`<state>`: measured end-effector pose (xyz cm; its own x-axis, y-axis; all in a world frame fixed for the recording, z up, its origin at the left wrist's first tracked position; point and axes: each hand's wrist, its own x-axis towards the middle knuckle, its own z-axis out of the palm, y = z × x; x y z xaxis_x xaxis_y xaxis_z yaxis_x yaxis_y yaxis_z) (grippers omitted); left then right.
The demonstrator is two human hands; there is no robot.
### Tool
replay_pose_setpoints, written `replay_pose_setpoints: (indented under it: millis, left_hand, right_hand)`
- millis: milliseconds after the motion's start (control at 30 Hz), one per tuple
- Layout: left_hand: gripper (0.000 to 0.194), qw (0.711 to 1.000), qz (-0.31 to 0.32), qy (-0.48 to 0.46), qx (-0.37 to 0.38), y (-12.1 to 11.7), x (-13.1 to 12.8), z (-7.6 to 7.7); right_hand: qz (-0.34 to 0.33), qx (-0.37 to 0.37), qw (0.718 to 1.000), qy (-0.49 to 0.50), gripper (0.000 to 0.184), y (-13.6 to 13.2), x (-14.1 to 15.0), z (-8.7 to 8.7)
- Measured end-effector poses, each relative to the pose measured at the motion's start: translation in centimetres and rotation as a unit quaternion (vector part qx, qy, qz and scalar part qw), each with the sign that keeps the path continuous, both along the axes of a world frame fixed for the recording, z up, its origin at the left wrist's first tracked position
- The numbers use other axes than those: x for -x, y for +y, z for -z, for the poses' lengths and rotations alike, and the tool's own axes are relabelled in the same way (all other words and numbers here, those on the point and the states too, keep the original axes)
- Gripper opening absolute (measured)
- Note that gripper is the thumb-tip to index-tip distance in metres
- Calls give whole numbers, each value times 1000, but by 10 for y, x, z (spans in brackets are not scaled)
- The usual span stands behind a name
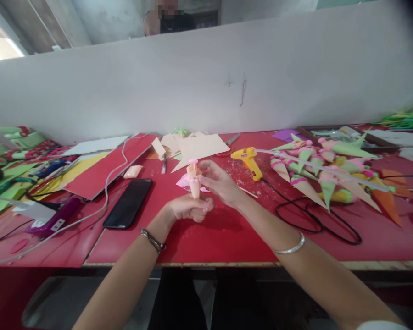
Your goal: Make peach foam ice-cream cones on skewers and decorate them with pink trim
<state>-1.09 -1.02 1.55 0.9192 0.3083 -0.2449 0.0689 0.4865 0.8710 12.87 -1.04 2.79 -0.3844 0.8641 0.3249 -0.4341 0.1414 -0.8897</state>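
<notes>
From my remote seat I follow the fingers first: those of my left hand (189, 208) are curled together around the lower part of a small cream cone (194, 190), which stands roughly upright above the table's near middle. The fingers of my right hand (220, 181) bend in at the cone's upper right side, thumb low and forefinger high; I cannot tell whether they pinch the rim or only rest beside it. Bright pink trim (192, 180) runs around the cone, with a peach piece (194, 172) rising from it and a pink tip (193, 161) on top. I judge the step in hand to be fitting and pressing the pieces at the cone's mouth. The next move, to my mind, calls for a firm but light left hold, so the cone does not crumple, and small right fingertip pressure. Just behind lies a lilac scrap (183, 183); beyond my right hand, a yellow glue gun (248, 161) rests with its black cord (292, 204) looping forward. Farther right is a heap of similar cones (325, 188); to my left lies a black phone (128, 204), and past the hands, cream sheets (204, 149) near the pale partition (141, 87).
</notes>
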Motion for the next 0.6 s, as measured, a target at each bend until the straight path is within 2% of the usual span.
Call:
replay_pose_setpoints:
  millis: [167,367,600]
  left_hand:
    - [27,1000,13,-3,1,0,1,0]
    - [29,999,32,-10,0,-1,1,-1]
    - [31,1000,25,4,1,-1,1,-2]
  right_hand:
    - [-48,3,999,-12,41,0,0,0]
    - [-139,32,990,-2,31,-6,-4,-7]
    - [-96,39,995,9,29,-5,-3,-5]
